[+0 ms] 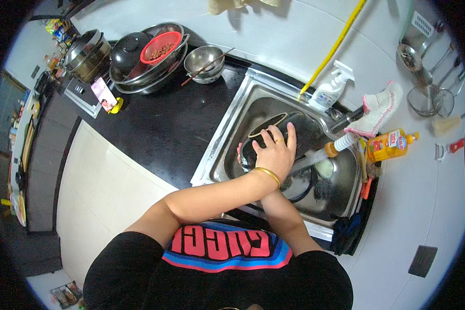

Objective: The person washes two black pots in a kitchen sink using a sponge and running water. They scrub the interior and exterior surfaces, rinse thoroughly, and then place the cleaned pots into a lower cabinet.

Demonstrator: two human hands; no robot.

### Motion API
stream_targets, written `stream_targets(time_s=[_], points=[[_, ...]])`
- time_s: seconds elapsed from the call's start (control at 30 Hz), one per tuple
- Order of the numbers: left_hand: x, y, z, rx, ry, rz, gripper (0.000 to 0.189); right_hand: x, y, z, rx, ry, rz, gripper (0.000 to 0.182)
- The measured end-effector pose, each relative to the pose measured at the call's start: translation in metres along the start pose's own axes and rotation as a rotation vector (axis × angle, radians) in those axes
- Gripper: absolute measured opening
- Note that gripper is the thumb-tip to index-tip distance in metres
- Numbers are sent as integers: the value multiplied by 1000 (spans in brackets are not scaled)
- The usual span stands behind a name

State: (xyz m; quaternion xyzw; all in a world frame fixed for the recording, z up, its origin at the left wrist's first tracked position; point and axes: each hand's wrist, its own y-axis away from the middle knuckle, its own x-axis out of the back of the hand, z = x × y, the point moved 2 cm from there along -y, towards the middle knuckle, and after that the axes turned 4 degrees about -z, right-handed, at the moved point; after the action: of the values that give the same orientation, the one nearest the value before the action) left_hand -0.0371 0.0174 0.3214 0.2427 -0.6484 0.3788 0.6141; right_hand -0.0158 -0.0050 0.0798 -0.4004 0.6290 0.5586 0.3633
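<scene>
In the steel sink [240, 116], a dark glossy pot [304, 130] with a pale rim lies tilted. My left hand [276, 149], with a ring and a gold bracelet, rests over the pot with its fingers spread. My left forearm crosses above the right one. My right hand [239, 153] is mostly hidden under the left; its fingertips show at the pot's near left side. Water [312, 158] runs from a tap nozzle [330, 150] beside my left hand. Below lie a pale green item [324, 168] and a dark curved rim [302, 195], partly covered.
A spray bottle [329, 91], a yellow detergent bottle [389, 145] and a white-and-pink cloth [381, 106] on the tap stand behind the sink. On the black counter [170, 130] are steel bowls [203, 58], a red basket [159, 48] and a propped phone [104, 95]. Utensils [430, 77] hang at right.
</scene>
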Motion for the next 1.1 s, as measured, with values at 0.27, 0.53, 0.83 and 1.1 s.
stream_targets(time_s=[0.27,0.53,0.83,1.1], points=[[-16,-8,-116,40,664,-116,70,19,16,-9,27,310,179,36],[-160,40,-277,747,1627,-147,82,-106,19,-7,37,1125,371,19],[-125,51,-333,948,1807,-195,44,-96,-42,57,-26,1092,367,33],[-169,47,-375,938,1518,-111,55,-96,-55,78,59,1283,374,30]])
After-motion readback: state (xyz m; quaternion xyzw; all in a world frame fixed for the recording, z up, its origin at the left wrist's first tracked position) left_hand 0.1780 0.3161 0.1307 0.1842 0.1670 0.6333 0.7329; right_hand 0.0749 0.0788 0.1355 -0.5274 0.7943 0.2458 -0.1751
